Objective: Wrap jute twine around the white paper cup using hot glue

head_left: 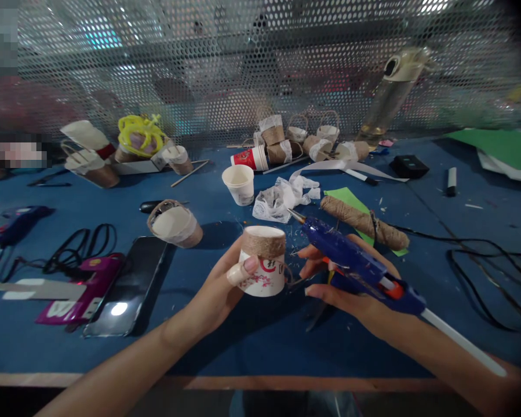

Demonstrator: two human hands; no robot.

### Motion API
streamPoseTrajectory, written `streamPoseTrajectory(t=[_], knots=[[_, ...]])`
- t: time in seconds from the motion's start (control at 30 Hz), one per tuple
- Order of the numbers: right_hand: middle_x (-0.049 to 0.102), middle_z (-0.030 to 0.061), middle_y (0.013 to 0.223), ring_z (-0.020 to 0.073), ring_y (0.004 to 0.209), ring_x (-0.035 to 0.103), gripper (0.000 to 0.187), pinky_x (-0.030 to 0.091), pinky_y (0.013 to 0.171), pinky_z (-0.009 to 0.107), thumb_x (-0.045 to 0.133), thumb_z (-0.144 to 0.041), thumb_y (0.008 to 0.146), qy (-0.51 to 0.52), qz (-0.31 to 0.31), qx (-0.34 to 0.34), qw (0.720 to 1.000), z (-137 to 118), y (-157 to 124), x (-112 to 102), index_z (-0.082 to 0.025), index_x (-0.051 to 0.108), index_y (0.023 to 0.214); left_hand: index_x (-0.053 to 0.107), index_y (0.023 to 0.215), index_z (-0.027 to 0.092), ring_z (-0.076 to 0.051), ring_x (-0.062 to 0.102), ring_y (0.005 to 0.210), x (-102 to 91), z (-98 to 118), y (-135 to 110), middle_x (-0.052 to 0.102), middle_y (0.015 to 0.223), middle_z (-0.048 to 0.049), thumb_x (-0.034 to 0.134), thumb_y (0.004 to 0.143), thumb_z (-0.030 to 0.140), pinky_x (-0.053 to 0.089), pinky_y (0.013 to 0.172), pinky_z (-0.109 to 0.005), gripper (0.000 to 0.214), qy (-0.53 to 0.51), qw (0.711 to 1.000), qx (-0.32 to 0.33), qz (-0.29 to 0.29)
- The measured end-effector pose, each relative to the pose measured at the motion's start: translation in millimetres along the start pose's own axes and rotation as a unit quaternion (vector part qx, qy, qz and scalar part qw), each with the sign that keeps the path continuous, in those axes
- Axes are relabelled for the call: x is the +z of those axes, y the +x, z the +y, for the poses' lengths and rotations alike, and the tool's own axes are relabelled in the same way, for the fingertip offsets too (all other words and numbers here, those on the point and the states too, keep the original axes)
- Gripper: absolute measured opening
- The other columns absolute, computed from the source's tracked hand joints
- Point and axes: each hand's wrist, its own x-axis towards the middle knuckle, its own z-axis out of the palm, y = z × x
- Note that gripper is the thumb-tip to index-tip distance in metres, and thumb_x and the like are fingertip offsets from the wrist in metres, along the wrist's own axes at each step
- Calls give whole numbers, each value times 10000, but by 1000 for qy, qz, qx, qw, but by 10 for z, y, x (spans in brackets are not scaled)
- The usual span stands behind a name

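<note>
My left hand (pixel 232 275) is closed around a white paper cup (pixel 262 281) with a pink blossom print. Brown twine (pixel 264 244) is wound around the upper part of the cup, and a loose strand hangs at its right side. A bandage or tape wraps my left thumb. In my right hand (pixel 342 289) is a blue hot glue gun (pixel 351 249), a white glue stick poking out of its back end. Its metal nozzle points up and left, above and to the right of the cup, apart from it. Dark scissors (pixel 319 313) lie partly hidden under my right hand.
Behind the cup lie crumpled white lace (pixel 277 200), a plain paper cup (pixel 238 184) and a twine roll (pixel 364 222). A twine-covered cup (pixel 175 224), phone (pixel 127 289) and purple glue gun (pixel 90 289) are left. Finished small baskets (pixel 281 147) and a bottle (pixel 384 104) stand by the mesh panel (pixel 225 75).
</note>
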Motion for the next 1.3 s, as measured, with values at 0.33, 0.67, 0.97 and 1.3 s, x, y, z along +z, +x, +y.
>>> streamPoseTrajectory(t=[0.33,0.67,0.97,1.3], knots=[[728,-50,862,128,784,699,263,588,730,222,817,-137,721,-70,47,-39,996,60,-28,88,-259,642,875,584,1265,341,-239,556,1159,-25,-116,3,667,1210,-8,716,822,332,439,945,-311,462,79,997,22,-16],[683,-52,743,112,670,660,135,579,655,220,745,-142,787,-161,57,-29,985,-14,-5,88,-233,647,802,582,1270,304,-259,579,1102,-62,-155,0,672,1180,-40,722,812,319,458,922,-331,479,97,995,31,-11],[676,-50,677,143,591,673,194,588,542,259,746,-218,780,-123,97,-20,987,55,29,124,-247,555,773,589,1260,329,-237,578,1128,-49,-154,6,675,1202,-27,714,825,324,450,934,-300,453,84,995,32,-35],[677,-67,669,129,612,677,203,576,582,241,745,-153,756,-96,98,-6,991,43,49,136,-242,562,754,593,1254,328,-253,553,1195,-27,-142,-4,648,1267,-24,706,834,337,452,933,-294,435,79,996,21,-36]])
